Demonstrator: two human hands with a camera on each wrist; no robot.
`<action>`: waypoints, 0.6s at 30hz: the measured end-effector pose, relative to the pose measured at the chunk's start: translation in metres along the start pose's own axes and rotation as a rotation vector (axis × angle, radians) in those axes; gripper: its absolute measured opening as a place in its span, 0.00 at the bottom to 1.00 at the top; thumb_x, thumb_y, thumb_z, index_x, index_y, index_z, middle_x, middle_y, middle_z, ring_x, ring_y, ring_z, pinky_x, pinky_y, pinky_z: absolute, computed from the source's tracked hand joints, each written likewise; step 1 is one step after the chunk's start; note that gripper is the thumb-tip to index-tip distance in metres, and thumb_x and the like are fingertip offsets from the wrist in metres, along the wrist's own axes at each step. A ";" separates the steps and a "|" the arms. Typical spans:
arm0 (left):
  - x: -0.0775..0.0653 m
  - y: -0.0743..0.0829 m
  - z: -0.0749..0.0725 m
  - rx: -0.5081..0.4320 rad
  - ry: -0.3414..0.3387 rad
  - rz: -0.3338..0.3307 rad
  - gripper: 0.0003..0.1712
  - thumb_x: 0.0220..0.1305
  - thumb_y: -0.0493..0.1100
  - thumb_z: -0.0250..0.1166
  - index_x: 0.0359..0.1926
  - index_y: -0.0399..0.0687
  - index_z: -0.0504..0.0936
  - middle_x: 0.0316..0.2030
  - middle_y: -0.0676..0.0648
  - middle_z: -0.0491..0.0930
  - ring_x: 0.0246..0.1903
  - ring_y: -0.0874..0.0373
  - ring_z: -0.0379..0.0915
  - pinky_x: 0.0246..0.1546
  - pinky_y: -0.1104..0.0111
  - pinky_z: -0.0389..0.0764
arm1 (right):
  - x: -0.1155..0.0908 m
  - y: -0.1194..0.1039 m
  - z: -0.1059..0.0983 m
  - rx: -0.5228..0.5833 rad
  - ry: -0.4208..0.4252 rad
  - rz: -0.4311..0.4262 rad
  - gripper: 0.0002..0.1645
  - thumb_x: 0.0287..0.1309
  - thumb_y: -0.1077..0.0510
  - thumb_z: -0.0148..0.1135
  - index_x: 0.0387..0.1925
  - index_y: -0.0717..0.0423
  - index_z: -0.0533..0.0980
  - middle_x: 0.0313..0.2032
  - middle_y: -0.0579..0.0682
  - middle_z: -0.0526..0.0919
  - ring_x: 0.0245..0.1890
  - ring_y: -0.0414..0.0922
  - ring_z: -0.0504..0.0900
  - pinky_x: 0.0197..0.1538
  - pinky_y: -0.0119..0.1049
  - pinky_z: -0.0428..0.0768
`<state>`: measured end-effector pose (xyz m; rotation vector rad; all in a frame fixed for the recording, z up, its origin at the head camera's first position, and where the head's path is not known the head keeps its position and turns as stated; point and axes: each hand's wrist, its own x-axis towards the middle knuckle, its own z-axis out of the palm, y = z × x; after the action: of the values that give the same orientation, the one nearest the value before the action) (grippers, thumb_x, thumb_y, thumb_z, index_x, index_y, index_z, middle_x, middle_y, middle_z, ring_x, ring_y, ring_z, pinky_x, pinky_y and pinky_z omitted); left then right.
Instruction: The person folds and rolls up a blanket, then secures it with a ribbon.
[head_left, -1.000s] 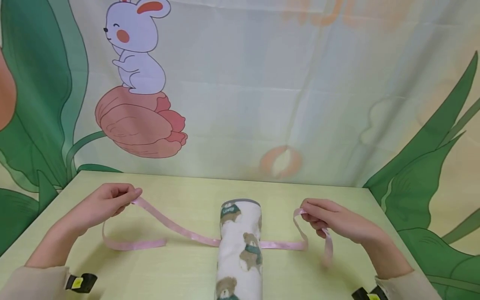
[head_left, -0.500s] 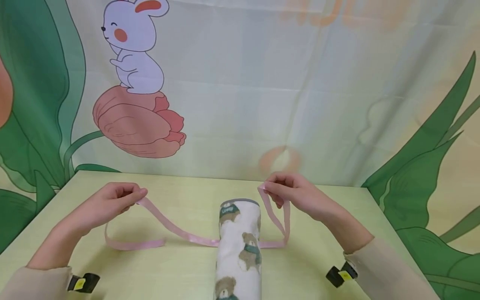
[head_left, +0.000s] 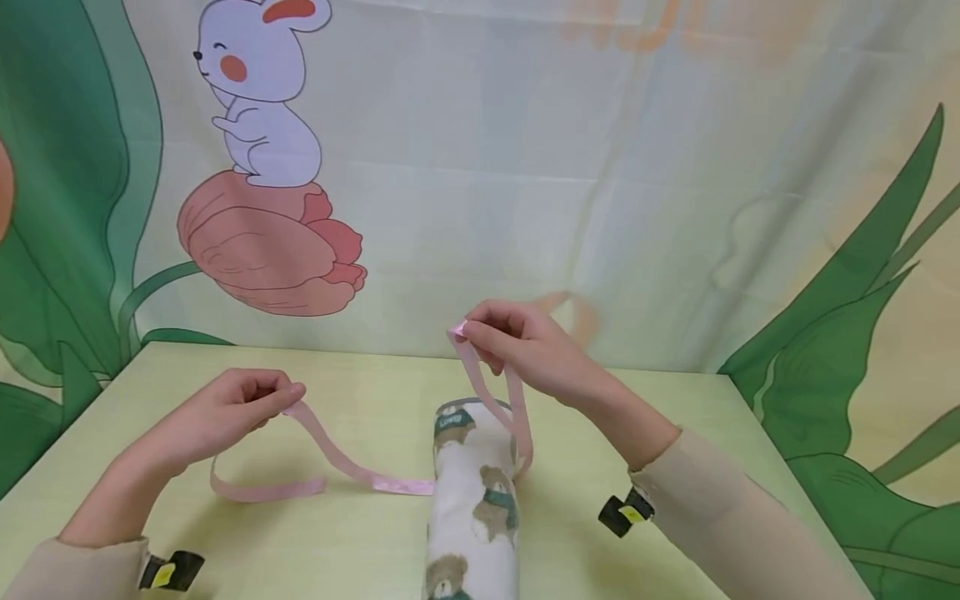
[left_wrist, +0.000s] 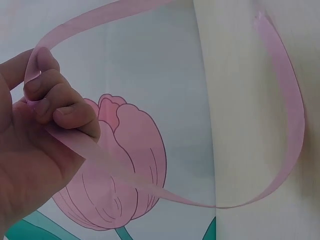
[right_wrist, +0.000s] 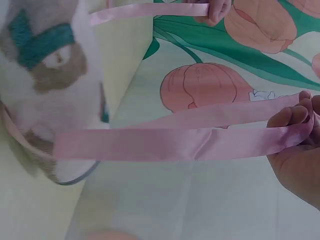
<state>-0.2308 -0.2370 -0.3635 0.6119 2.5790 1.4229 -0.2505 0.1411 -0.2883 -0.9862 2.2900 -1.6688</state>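
A rolled towel [head_left: 468, 508], white with brown bears and a grey edge, lies lengthwise on the table. A pink ribbon [head_left: 405, 486] comes out from beneath its left side and rises to my left hand [head_left: 225, 417], which pinches it between thumb and fingers. In the left wrist view the ribbon's loose tail [left_wrist: 295, 115] curves from that hand down to the table. My right hand [head_left: 536, 350] pinches the other part of the ribbon above the towel's far end. From there two strands hang in a loop [right_wrist: 150, 145] close by the towel's right side.
The pale yellow table [head_left: 345, 550] ends at a hanging cloth backdrop [head_left: 450, 208] printed with a rabbit, tulips and leaves. A small black wrist device [head_left: 172, 571] is worn at the left cuff, and another black device [head_left: 626, 511] at the right cuff.
My right hand has moved left and up with its ribbon part, from right of the towel to above its far end. The left hand has shifted slightly right, still pinching the ribbon.
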 end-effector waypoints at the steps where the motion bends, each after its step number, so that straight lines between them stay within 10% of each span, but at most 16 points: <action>1: 0.000 0.001 0.001 0.002 -0.003 0.007 0.20 0.79 0.52 0.58 0.30 0.44 0.75 0.19 0.52 0.59 0.18 0.57 0.55 0.20 0.64 0.62 | 0.003 -0.003 0.001 -0.015 -0.001 -0.028 0.11 0.76 0.56 0.58 0.46 0.59 0.82 0.25 0.55 0.69 0.27 0.48 0.67 0.34 0.35 0.66; 9: 0.002 0.003 0.006 0.005 -0.019 0.018 0.19 0.79 0.51 0.58 0.30 0.46 0.76 0.19 0.53 0.58 0.19 0.60 0.55 0.20 0.64 0.61 | 0.030 -0.009 0.017 -0.225 -0.029 -0.154 0.10 0.75 0.57 0.59 0.47 0.55 0.85 0.36 0.50 0.84 0.32 0.46 0.77 0.38 0.34 0.76; 18: 0.006 0.007 0.014 -0.001 -0.034 0.048 0.17 0.79 0.48 0.58 0.31 0.46 0.77 0.20 0.54 0.58 0.20 0.60 0.54 0.20 0.64 0.60 | 0.029 0.018 0.032 -0.750 -0.113 -0.107 0.19 0.74 0.56 0.57 0.60 0.60 0.77 0.58 0.53 0.80 0.56 0.48 0.79 0.59 0.39 0.75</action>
<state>-0.2295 -0.2206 -0.3644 0.6958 2.5539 1.4150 -0.2658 0.1015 -0.3090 -1.2925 2.8662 -0.7160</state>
